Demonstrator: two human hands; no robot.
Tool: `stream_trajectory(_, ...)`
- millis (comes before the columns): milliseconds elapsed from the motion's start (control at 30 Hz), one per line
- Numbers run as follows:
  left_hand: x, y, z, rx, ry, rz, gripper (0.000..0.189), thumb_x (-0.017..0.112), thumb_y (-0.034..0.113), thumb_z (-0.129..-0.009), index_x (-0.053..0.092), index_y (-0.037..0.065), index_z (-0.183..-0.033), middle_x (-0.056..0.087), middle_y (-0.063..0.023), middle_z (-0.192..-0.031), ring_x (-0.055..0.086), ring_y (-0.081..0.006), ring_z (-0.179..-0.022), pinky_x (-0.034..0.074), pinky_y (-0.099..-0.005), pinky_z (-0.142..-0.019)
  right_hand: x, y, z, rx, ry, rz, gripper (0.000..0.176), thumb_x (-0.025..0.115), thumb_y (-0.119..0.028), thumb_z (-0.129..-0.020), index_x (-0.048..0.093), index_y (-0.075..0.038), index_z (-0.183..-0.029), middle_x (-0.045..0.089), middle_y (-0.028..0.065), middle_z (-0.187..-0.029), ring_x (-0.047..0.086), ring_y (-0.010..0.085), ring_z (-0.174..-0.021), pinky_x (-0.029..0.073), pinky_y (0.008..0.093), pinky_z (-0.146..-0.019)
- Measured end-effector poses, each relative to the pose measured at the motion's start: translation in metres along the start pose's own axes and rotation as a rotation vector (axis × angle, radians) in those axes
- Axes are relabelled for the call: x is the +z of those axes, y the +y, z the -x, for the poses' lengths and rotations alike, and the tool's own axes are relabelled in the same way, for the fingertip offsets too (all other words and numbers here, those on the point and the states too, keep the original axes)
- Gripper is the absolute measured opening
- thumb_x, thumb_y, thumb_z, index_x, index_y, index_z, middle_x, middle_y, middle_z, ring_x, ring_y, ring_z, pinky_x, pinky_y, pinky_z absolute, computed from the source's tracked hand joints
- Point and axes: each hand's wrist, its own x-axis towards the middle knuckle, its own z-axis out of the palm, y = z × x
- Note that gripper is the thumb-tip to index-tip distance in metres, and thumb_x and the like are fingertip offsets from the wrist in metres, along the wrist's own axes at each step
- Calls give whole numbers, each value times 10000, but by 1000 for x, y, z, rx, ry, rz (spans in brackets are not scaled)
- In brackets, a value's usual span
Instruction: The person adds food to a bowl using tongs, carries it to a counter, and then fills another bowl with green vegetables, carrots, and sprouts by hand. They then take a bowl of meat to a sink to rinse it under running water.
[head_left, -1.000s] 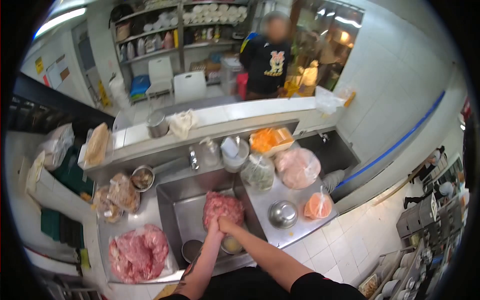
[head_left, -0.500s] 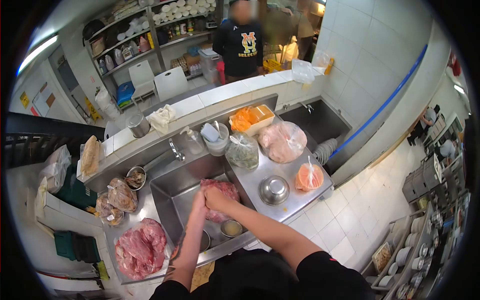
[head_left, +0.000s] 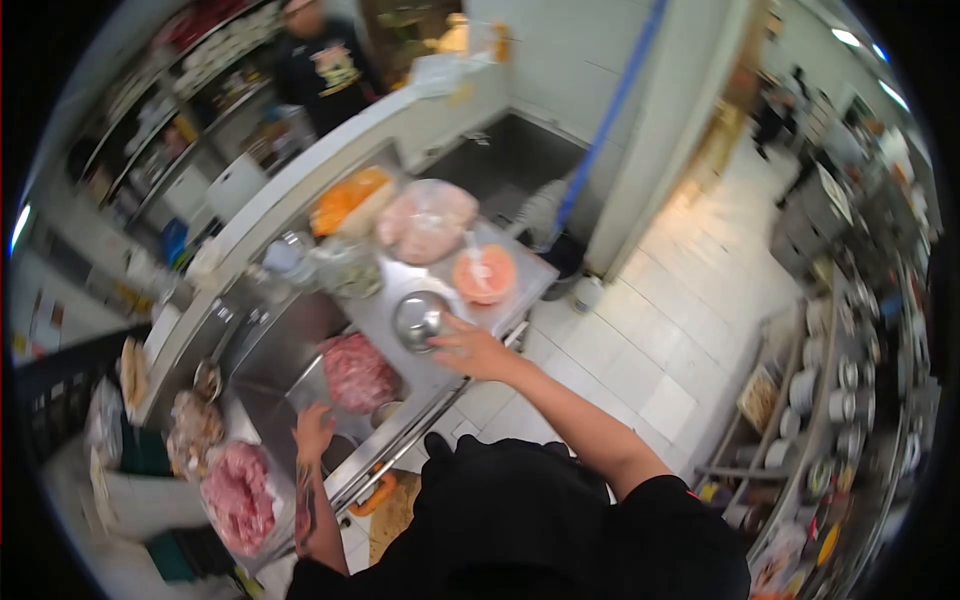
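Observation:
My right hand [head_left: 468, 347] is stretched out with fingers spread at the right edge of an upturned metal bowl [head_left: 418, 320] on the steel counter. Blur hides whether the fingertips touch it. My left hand [head_left: 313, 430] hangs over the front of the sink [head_left: 285, 345], fingers apart and holding nothing. Between the two hands, a large lump of raw red meat [head_left: 358, 373] lies in the sink. A small metal bowl [head_left: 386, 412] stands near the meat, at the sink's front side.
Behind the upturned bowl are a tied bag of orange food [head_left: 484, 274], a bag of pale meat [head_left: 428, 222] and a bag of greens [head_left: 347, 267]. More raw meat [head_left: 238, 497] lies at the left. A person [head_left: 325, 70] stands beyond the low wall; dish shelves [head_left: 800, 400] line the right.
Both hands have come off the meat in the sink and parted. My right hand has moved right to the upturned bowl, my left hand left. The view has turned right.

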Motion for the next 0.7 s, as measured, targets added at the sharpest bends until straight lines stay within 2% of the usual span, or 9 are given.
stream_trajectory(33, 15, 0, 9, -157, -16, 276, 350, 694, 298, -869, 688, 73, -1137, 584, -174, -1334, 505, -354, -1285, 339, -617, -1055, -25, 47, 48, 121, 69, -166, 406, 696, -367, -877, 669, -204, -1249, 400, 266, -1481, 388, 418, -1375, 296, 622, -1095)
stream_trajectory(67, 28, 1, 15, -329, -48, 546, 402, 690, 288, -873, 661, 65, -1206, 563, -191, -1355, 476, -363, -1310, 357, -543, -1079, -45, 106, 100, 96, 196, 68, 435, 672, -392, -889, 639, -225, -1289, 385, 303, -1473, 409, 432, -1357, 344, 589, -1077)
stream_trajectory(133, 43, 29, 35, -134, 45, 40, 478, 666, 290, -891, 604, 36, -1291, 528, -224, -1381, 477, -395, -1295, 368, -433, -1086, -88, 147, 216, 810, 29, 512, 537, 643, -430, -894, 539, -279, -1398, 292, 322, -1519, 347, 494, -1373, 334, 633, -1068)
stream_trajectory(233, 68, 83, 17, 123, 204, 171, 502, 652, 294, -898, 584, -5, -1295, 502, -249, -1397, 469, -406, -1298, 358, -470, -1084, -132, 147, 343, 1208, 30, 377, 607, 639, -506, -879, 535, -218, -1403, 170, 310, -1573, 300, 508, -1399, 307, 654, -1085)
stream_trajectory(333, 60, 190, -32, 428, 344, 231, 488, 653, 218, -889, 564, -26, -1302, 484, -253, -1411, 446, -416, -1315, 355, -482, -1081, -142, 159, 440, 1286, 210, 265, 610, 632, -517, -880, 536, -219, -1404, 176, 309, -1571, 325, 483, -1397, 341, 640, -1071)
stream_trajectory(400, 41, 279, -54, 462, 291, 186, 478, 641, 168, -887, 551, -22, -1316, 475, -240, -1422, 425, -413, -1336, 351, -482, -1086, -147, 161, 477, 1355, 312, 250, 612, 629, -516, -883, 531, -222, -1410, 187, 305, -1570, 338, 462, -1396, 363, 613, -1070)
stream_trajectory(500, 44, 393, -87, 496, 104, 535, 455, 610, 156, -899, 551, -18, -1315, 489, -221, -1414, 433, -394, -1334, 351, -460, -1098, -151, 165, 501, 1425, 446, 269, 610, 628, -523, -881, 548, -192, -1387, 212, 308, -1559, 348, 450, -1393, 379, 584, -1070)
stream_trajectory(600, 55, 452, -121, 838, 128, 319, 468, 617, 126, -872, 558, 0, -1318, 512, -220, -1388, 444, -377, -1326, 353, -447, -1105, -147, 180, 501, 1102, 487, 241, 618, 694, -501, -847, 596, -120, -1324, 319, 379, -1474, 328, 499, -1383, 365, 479, -1113)
stream_trajectory(700, 39, 483, -168, 713, 264, 453, 462, 615, 128, -878, 560, 5, -1320, 559, -202, -1337, 546, -354, -1213, 425, -432, -1025, -183, 192, 490, 1024, 356, 88, 637, 703, -489, -849, 577, -125, -1357, 269, 366, -1508, 351, 456, -1394, 357, 439, -1122)
